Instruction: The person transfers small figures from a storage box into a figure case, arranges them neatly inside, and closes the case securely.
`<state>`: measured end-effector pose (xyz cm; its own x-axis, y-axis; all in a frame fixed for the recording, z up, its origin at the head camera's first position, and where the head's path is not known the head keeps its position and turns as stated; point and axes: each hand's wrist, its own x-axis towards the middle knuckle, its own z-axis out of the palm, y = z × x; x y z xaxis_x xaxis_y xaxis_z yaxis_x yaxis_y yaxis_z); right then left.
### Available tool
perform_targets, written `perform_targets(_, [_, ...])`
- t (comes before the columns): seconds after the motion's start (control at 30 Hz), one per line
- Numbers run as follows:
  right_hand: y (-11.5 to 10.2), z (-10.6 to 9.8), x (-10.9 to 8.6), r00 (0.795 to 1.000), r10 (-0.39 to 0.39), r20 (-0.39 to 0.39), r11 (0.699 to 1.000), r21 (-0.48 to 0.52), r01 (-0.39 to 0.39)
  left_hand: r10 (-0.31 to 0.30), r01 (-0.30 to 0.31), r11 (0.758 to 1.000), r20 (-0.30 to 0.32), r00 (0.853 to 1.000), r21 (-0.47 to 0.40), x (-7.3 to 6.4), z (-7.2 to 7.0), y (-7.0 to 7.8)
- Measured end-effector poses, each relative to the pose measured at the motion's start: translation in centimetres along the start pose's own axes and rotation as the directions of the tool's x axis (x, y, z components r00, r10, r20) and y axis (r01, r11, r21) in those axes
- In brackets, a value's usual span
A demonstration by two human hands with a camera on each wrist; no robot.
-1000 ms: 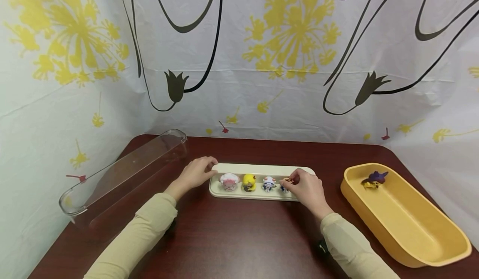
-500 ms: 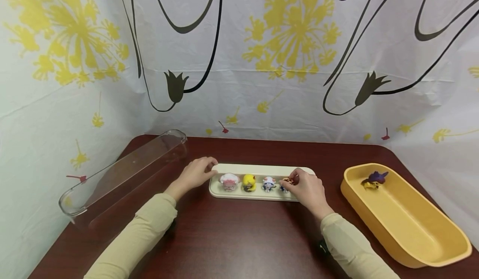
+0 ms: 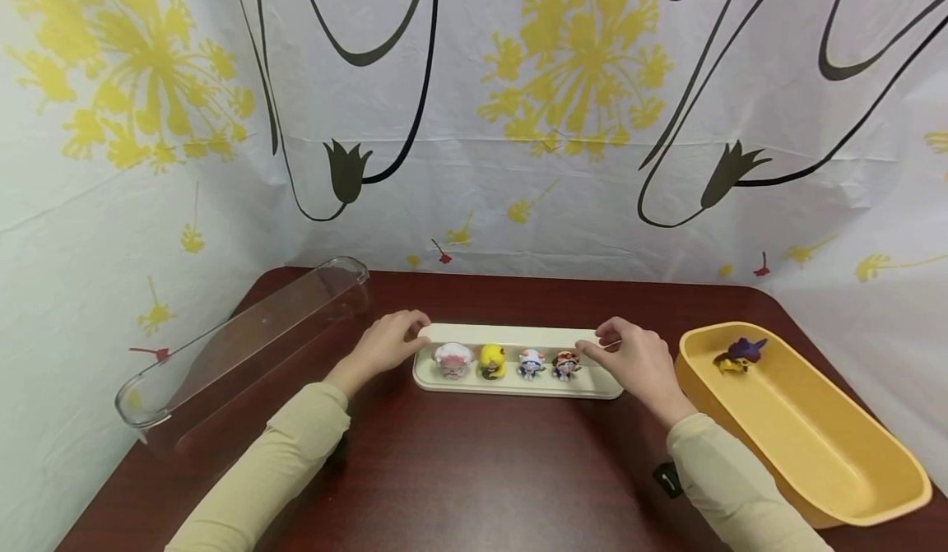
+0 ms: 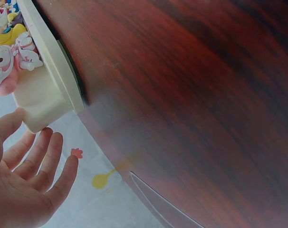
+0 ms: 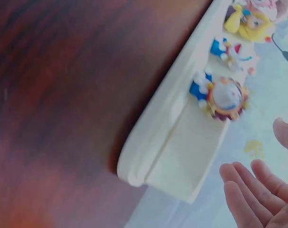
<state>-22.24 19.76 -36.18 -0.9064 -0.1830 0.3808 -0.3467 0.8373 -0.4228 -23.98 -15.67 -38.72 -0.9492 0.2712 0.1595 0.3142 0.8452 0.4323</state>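
Four figurines in a row on a cream tray, both hands at its ends

The cream tray [image 3: 511,336] lies lengthwise across the dark reddish wooden surface [image 3: 481,470], nearer the far edge than the near one and roughly midway between the left and right edges. Four figurines stand in a row on it. From the left they are a pink-and-white figurine [image 3: 453,360], a yellow-hooded figurine [image 3: 492,362], a white-and-blue figurine [image 3: 531,364] and a figurine with a red-brown mane [image 3: 565,364].

The left hand [image 3: 385,342] is at the tray's left end, thumb and fingers loosely spread, touching that end without closing round it. The right hand [image 3: 637,360] is at the tray's right end, thumb and fingers parted and holding nothing; the right wrist view shows it apart from the tray and the maned figurine.

Along the left edge of the surface lies a long clear plastic cover [image 3: 248,350]. By the right edge sits a yellow tub [image 3: 807,437], with a purple-and-yellow figurine [image 3: 741,356] in its far left corner. A white sheet [image 3: 592,198] printed with yellow flowers hangs behind the far edge.
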Motion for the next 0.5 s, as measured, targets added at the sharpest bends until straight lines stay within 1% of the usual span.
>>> perform_targets(0.23, [0.5, -2.5, 0.9, 1.0, -0.025, 0.005, 0.999, -0.045, 0.026, -0.006, 0.006, 1.0, 0.002, 1.0, -0.002, 0.0, 0.0, 0.0])
perform_targets(0.5, [1.0, -5.9, 1.7, 0.999, -0.006, 0.037, 0.997, -0.075, 0.008, -0.003, 0.003, 1.0, 0.0, 1.0, -0.002, 0.0, 0.0, 0.0])
